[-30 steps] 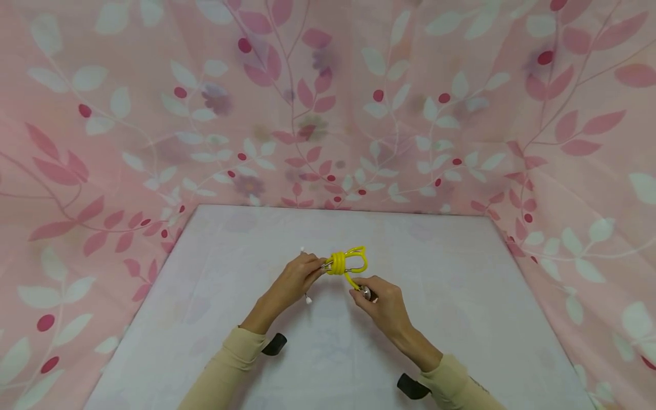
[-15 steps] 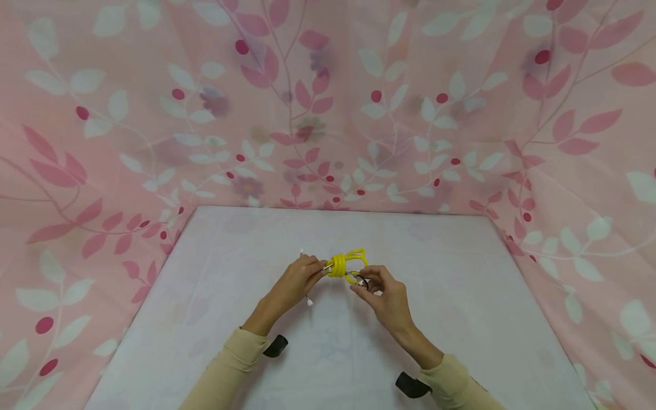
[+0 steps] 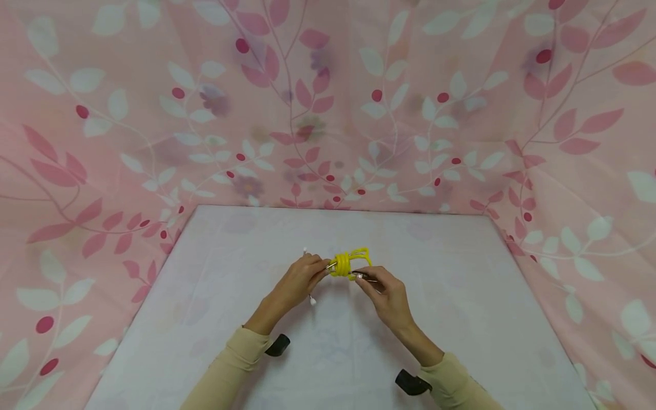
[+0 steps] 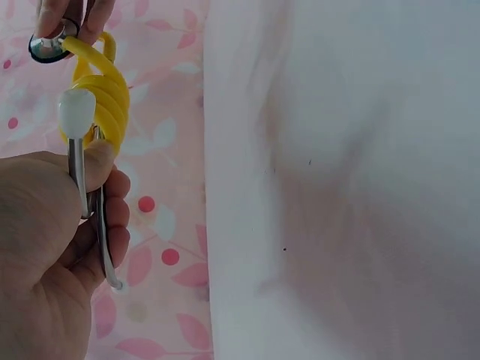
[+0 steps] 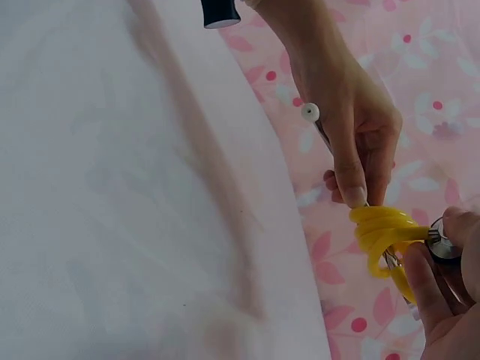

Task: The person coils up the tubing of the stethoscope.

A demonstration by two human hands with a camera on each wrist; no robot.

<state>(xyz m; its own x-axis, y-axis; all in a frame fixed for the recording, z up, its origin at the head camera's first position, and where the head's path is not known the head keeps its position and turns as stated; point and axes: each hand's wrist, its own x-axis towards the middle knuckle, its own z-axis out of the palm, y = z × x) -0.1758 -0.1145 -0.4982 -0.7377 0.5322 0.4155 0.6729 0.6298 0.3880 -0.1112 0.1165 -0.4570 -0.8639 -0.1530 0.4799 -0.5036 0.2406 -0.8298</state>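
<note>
A stethoscope with yellow tubing (image 3: 341, 264) is held up over the table, its tubing wound in several turns around its own middle. My left hand (image 3: 297, 280) grips the metal ear tubes (image 4: 103, 232) where they enter the coil. One white ear tip (image 4: 76, 112) stands out past the thumb in the left wrist view. At the coil's other end, my right hand (image 3: 388, 293) pinches the round metal chest piece (image 4: 49, 48) between thumb and fingers. A short stretch of tubing runs from the coil to it. A yellow loop (image 3: 363, 254) sticks out beyond the turns.
A white-covered table (image 3: 246, 228) lies beneath both hands. Pink leaf-patterned cloth (image 3: 328, 114) rises behind it and along both sides. Dark wrist camera mounts (image 3: 412, 382) hang under the sleeves.
My right hand has brought the chest piece up and in against the coil's right end, and its fingers have turned it. The left hand keeps its grip, shifting slightly right.
</note>
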